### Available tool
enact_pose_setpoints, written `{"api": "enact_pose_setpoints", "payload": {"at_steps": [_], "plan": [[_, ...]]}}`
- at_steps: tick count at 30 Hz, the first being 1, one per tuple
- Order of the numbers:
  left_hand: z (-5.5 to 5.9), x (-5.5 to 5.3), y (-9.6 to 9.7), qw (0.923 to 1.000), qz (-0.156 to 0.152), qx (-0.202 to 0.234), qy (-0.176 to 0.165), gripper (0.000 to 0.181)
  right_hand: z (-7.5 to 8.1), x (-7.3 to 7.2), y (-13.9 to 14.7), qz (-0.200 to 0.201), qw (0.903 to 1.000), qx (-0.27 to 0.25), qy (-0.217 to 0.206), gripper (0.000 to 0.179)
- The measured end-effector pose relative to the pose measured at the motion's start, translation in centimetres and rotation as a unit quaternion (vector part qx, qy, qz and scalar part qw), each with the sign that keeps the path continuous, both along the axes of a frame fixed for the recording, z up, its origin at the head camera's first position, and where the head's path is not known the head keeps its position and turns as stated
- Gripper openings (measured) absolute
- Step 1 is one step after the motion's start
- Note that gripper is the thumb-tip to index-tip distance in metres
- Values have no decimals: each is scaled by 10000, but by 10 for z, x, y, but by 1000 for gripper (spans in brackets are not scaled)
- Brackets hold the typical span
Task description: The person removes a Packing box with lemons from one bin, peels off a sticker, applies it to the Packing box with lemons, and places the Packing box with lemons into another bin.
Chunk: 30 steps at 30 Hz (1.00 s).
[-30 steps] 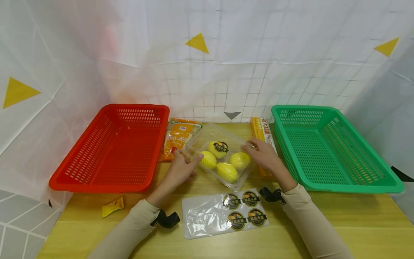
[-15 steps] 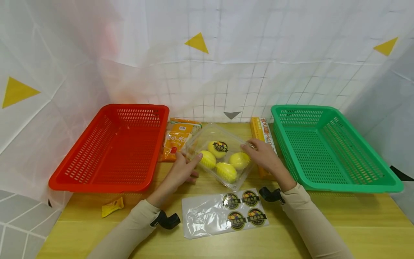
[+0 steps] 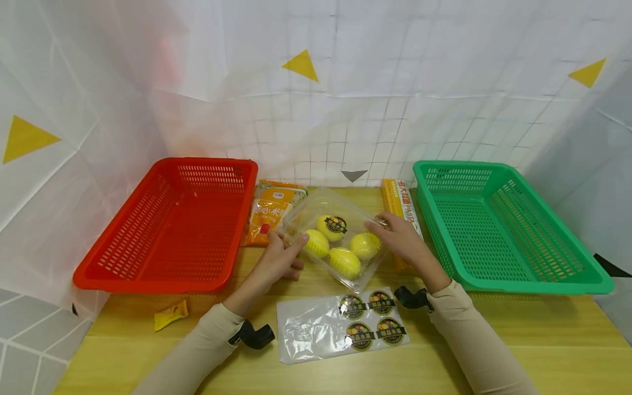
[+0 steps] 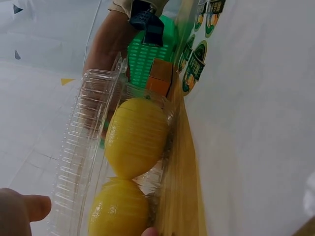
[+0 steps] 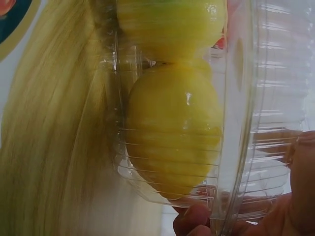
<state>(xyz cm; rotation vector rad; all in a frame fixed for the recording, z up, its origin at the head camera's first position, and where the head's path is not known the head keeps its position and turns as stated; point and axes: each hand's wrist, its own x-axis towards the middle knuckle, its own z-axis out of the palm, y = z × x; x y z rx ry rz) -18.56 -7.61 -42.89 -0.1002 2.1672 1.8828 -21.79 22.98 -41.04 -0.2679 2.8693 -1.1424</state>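
Observation:
Several yellow lemons lie inside a clear plastic clamshell box, turned cornerwise between my hands. Its lid is down and bears a round dark fruit sticker. My left hand holds the left corner, thumb over the lid's edge and index finger at the corner; its other fingers spread below. At the opposite corner my right hand grips the box, thumb on the lid and fingertips curled at the base. In front lies a sheet with several matching stickers at its right end.
A red basket stands left, a green basket right. Behind the box are an orange snack packet and an orange-and-white pasta box. A small yellow wrapped packet lies at the front left of the wooden table.

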Motion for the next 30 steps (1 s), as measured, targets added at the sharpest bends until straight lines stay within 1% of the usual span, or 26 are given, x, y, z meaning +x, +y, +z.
{"api": "enact_pose_setpoints", "payload": {"at_steps": [8, 11, 13, 16, 19, 22, 24, 26, 28, 30], "plan": [[2, 0, -1, 10000, -43, 36, -24, 79, 2, 1, -1, -38, 9999, -43, -91, 54], [3, 1, 0, 10000, -10, 69, -20, 79, 2, 2, -1, -14, 9999, -78, -74, 54], [3, 1, 2, 9998, 66, 163, 3, 77, 2, 2, -1, -29, 9999, -101, -39, 53], [3, 3, 6, 9994, 196, 291, 80, 73, 3, 3, -1, -58, 9999, -129, 33, 51], [4, 7, 11, 9989, 297, 296, 196, 71, 4, 5, -2, -123, 9997, -180, 106, 49], [7, 11, 15, 9981, 345, 277, 423, 74, 8, 8, -3, -128, 9984, -549, -14, 46], [10, 13, 17, 9966, 404, 413, 583, 80, 12, 10, -5, -135, 9961, -866, -143, 46], [14, 16, 18, 9944, 417, 679, 687, 86, 17, 14, -8, -125, 9928, -1161, -250, 46], [19, 18, 18, 9919, 424, 1002, 657, 94, 21, 18, -11, -135, 9911, -1302, -240, 45], [23, 21, 18, 9894, 459, 1266, 547, 103, 27, 24, -16, -120, 9897, -1409, -207, 45]]}}
